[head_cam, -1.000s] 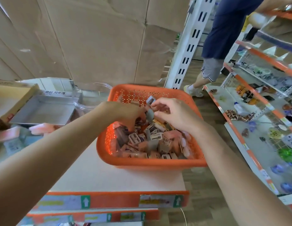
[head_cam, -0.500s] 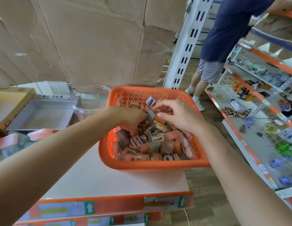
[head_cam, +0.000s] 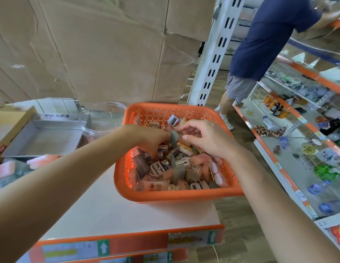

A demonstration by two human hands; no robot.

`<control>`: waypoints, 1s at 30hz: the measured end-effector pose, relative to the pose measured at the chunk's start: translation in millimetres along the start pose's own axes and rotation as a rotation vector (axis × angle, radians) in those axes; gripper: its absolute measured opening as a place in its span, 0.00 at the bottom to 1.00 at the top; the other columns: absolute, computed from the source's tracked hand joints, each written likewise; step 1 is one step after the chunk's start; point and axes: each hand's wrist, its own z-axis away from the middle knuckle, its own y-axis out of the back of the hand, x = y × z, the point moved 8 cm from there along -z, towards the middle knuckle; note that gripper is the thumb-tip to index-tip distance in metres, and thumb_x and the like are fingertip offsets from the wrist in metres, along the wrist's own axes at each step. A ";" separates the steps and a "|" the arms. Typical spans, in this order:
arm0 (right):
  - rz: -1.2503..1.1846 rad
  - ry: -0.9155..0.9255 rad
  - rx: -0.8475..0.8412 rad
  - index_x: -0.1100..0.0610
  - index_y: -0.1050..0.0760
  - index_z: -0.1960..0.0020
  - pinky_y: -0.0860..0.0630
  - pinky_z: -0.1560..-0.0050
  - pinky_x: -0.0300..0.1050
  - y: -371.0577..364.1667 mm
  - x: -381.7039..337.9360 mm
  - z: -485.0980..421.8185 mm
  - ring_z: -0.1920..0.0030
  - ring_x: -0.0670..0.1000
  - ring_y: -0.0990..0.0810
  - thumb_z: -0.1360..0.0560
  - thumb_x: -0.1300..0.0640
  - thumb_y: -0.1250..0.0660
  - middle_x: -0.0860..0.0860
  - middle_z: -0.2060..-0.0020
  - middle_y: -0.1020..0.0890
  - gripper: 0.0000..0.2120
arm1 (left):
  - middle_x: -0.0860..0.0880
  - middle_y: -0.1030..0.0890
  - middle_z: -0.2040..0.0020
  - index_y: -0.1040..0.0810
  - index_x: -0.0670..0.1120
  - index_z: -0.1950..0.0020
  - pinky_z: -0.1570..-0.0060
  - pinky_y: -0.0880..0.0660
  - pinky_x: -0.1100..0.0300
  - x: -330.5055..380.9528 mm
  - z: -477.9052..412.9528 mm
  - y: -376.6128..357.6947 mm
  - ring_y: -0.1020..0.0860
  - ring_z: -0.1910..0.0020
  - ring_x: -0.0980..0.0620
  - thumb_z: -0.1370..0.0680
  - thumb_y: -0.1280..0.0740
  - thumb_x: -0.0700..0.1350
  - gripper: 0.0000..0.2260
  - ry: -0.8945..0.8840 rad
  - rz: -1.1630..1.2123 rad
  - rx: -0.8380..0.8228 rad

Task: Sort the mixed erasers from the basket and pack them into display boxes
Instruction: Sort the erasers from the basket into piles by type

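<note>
Early going: your basket (head_cam: 176, 194), centre frame, is heaped with mixed erasers (head_cam: 176, 168). The grey display box (head_cam: 41, 137) at left shows none inside. Your left hand (head_cam: 152, 137) fingers pinch a grey eraser (head_cam: 173, 137). Your right hand (head_cam: 209, 139) fingers are loosely curled, holding nothing, just beside it.

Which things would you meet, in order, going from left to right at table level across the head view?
cardboard box → grey display tray → clear plastic tub → orange basket → shop shelf of goods
</note>
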 end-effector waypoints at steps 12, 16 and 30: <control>0.005 -0.004 0.002 0.51 0.22 0.42 0.31 0.54 0.29 1.6 -2.3 2.4 0.52 0.42 0.23 0.24 0.56 0.33 0.44 0.53 0.21 0.12 | 0.51 0.26 0.45 0.31 0.49 0.36 0.56 0.30 0.60 0.3 7.3 -0.6 0.28 0.51 0.52 0.29 0.28 0.43 0.23 -0.012 0.068 0.010; 0.002 -0.017 0.031 0.49 0.22 0.44 0.29 0.53 0.34 5.1 -0.6 3.0 0.52 0.42 0.23 0.25 0.56 0.33 0.43 0.53 0.20 0.10 | 0.52 0.28 0.43 0.30 0.51 0.39 0.53 0.29 0.60 2.0 13.9 17.5 0.28 0.46 0.51 0.29 0.29 0.41 0.21 -0.079 0.212 0.167; 0.040 -0.048 0.024 0.53 0.24 0.39 0.29 0.50 0.39 15.8 -2.7 9.2 0.48 0.46 0.22 0.24 0.56 0.34 0.47 0.50 0.20 0.13 | 0.63 0.29 0.54 0.30 0.53 0.43 0.63 0.29 0.75 -1.5 59.5 62.0 0.25 0.59 0.63 0.25 0.32 0.45 0.13 -0.171 0.516 0.463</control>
